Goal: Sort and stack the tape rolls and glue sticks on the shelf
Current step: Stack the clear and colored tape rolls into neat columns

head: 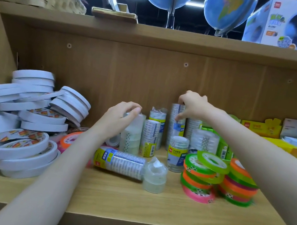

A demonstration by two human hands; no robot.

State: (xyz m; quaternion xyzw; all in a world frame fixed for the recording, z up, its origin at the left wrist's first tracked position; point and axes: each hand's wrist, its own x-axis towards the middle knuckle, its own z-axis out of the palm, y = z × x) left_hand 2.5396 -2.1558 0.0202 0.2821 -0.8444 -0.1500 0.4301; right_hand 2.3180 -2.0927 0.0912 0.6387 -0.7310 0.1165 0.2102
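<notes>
L hand [121, 116] grip curls over clear tape stack [131, 135]; R hand [193, 104] pinches tall tape tube [177, 117].

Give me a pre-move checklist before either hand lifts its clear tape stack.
1. Left hand has a grip on the wrapped clear stack: ok.
2. Right hand has a grip on the tall pack: ok.
3. All packs upright: not ok, one tube lies flat.
4. Coloured rolls stacked straight: not ok, top roll tilted.
5. White rolls tidy: not ok.
6. Glue sticks located: cannot tell.
</notes>
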